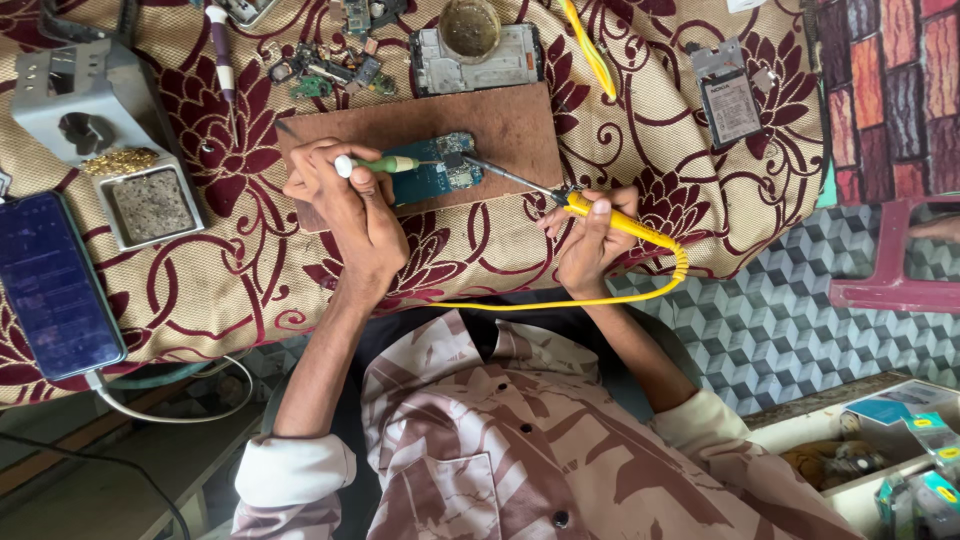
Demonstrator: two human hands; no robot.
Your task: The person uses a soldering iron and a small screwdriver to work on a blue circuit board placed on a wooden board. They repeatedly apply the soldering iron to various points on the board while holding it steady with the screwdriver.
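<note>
Two hands are working over a small blue circuit board [435, 175] that is lying flat on a brown wooden board [500, 125], at about 12 o'clock from the person's chest. The left hand [350, 205] is closing around a little screwdriver [385, 164] with a green and white handle, pressing its tip toward the circuit board. The right hand [590, 235] is gripping a yellow soldering iron [600, 215]; its thin metal tip is pointing toward 10 o'clock and touching the circuit board's right end.

That circuit board is looking light, thin, stiff and easy to break, so holding it by its bare edges seems safest. Its long side is running from 8 o'clock to 2 o'clock. The iron's tip is probably hot, so only its yellow handle is good for holding.
</note>
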